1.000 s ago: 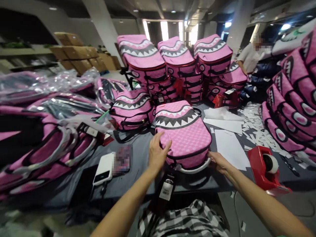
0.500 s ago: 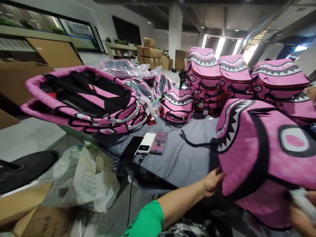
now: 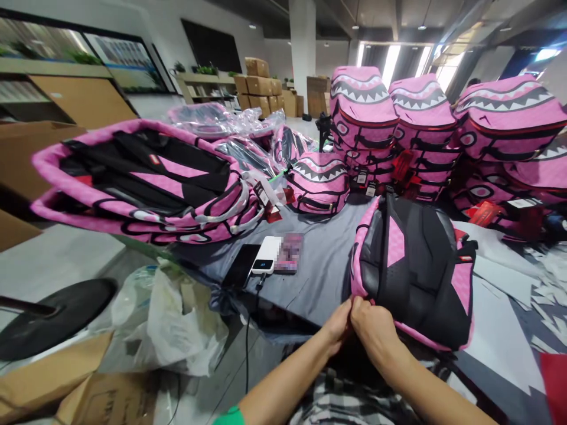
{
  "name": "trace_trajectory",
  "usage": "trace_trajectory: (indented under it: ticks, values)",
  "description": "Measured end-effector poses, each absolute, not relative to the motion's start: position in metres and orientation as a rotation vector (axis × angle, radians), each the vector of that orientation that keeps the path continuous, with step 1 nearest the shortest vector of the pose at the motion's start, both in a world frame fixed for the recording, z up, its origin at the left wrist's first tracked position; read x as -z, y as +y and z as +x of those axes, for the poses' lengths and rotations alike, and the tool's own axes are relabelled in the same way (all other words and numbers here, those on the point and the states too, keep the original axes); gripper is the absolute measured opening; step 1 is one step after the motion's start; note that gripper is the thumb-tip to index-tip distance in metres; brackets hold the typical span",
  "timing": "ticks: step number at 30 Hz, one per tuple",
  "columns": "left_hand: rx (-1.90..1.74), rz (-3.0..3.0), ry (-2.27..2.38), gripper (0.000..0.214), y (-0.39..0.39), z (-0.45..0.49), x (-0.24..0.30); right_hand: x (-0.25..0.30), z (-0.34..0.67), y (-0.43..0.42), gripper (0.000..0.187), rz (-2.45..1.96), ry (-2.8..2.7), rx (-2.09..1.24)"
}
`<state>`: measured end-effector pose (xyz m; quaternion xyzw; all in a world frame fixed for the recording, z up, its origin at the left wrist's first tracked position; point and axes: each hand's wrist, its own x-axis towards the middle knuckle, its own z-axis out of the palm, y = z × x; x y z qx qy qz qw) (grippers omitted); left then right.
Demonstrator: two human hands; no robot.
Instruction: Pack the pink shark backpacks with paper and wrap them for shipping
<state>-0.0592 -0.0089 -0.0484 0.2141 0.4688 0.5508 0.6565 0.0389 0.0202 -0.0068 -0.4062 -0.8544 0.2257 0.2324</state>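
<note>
The left hand (image 3: 339,324) and the right hand (image 3: 374,327) now meet at the near lower corner of the pink backpack (image 3: 414,271), fingers curled and pinching something small there, probably a zipper pull or tab, though the knuckles hide it. Half a second ago the bag was in the air with its shark-mouth front facing the camera; now it lies back-side up on the grey table (image 3: 323,265), black padded panel and straps showing, so the flip is done and the work seems to have moved to that corner. Left of the hands lie a white power bank (image 3: 267,262) and a dark phone (image 3: 241,265). Further left is a pile of flattened backpacks (image 3: 142,177). Beyond the hands stand stacks of finished bags (image 3: 365,118).
</note>
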Motion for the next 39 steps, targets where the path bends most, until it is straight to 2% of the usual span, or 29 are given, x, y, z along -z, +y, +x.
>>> trace_trajectory:
  ticks: [3, 5, 7, 9, 12, 14, 17, 19, 21, 23, 25, 30, 36, 39]
  values:
    - [-1.309, 0.737, 1.292, 0.042, -0.025, -0.093, 0.045, -0.008, 0.059, 0.014, 0.011, -1.149, -2.548, -0.055]
    - [-1.459, 1.052, 1.664, 0.032, -0.036, -0.122, 0.045, -0.018, 0.082, 0.005, 0.027, -1.060, -2.562, 0.157]
    - [-1.499, 1.434, 2.165, 0.032, -0.038, -0.153, 0.046, -0.028, 0.111, -0.004, 0.031, -0.957, -2.471, 0.243]
    - [-1.299, 1.665, 2.541, 0.038, -0.030, -0.184, 0.047, -0.038, 0.140, -0.011, 0.027, -0.930, -2.353, 0.244]
    - [-0.892, 1.788, 2.692, 0.048, -0.004, -0.219, 0.044, -0.047, 0.182, -0.021, 0.028, -1.129, -2.145, 0.199]
    - [-0.806, 1.826, 2.679, 0.053, 0.013, -0.227, 0.037, -0.047, 0.207, -0.026, 0.032, -1.351, -1.939, 0.197]
    - [-1.149, 1.991, 2.562, 0.050, 0.023, -0.206, 0.019, -0.037, 0.236, -0.027, 0.036, -1.639, -1.625, 0.091]
    - [-1.486, 2.232, 2.269, 0.044, 0.017, -0.172, 0.006, -0.023, 0.245, -0.021, 0.037, -1.724, -1.532, -0.081]
    - [-1.636, 2.540, 1.800, 0.045, 0.006, -0.132, -0.006, -0.007, 0.242, -0.011, 0.035, -1.700, -1.575, -0.227]
    - [-1.527, 2.780, 1.370, 0.043, 0.000, -0.099, -0.013, 0.008, 0.230, -0.001, 0.034, -1.620, -1.702, -0.337]
    - [-1.332, 2.904, 1.192, 0.044, 0.005, -0.083, -0.013, 0.021, 0.213, 0.005, 0.034, -1.567, -1.755, -0.418]
    - [-1.225, 2.920, 1.330, 0.061, 0.042, -0.117, 0.001, 0.037, 0.197, 0.001, 0.031, -1.390, -1.884, -0.640]
    - [-1.239, 2.832, 1.397, 0.064, 0.045, -0.146, 0.009, 0.034, 0.275, 0.051, 0.023, -1.768, -1.645, -0.371]
    - [-1.237, 2.848, 1.464, 0.063, 0.043, -0.142, 0.011, 0.037, 0.315, 0.081, 0.015, -1.856, -1.645, -0.341]
